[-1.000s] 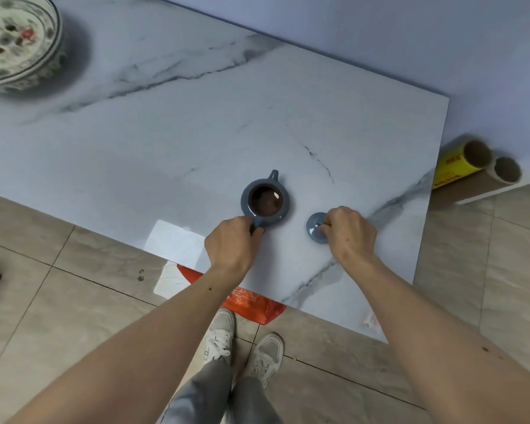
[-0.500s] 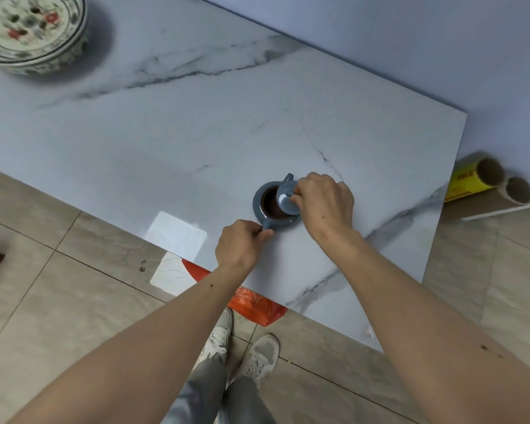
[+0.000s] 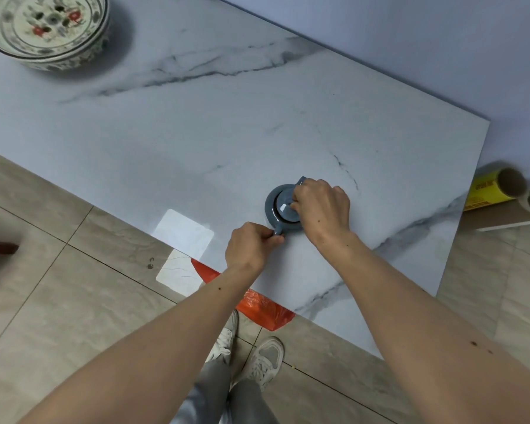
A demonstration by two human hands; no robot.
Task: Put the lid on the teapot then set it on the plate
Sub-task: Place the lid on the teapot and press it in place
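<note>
White marble-look surface with grey veins, filling most of the view, laid over a beige tiled floor. Far back left on the surface, well apart from the rest: patterned plate, deep-rimmed, painted with red and dark flowers. At the right edge, off the surface: two cardboard-cored rolls, the nearer wrapped in yellow. Poking out from under the near edge: orange plastic bag. Below, grey trousers and pale sneakers on the floor.

Near the front right of the surface, standing upright: small blue-grey teapot, spout pointing away. Left hand, grip pinched together on the teapot's handle at its near side. Right hand over the pot from the right, grip closed on the lid, fingertips hiding its knob. Lid sitting in the teapot's opening, a dark gap showing along its left rim; fully seated or not, cannot tell.
</note>
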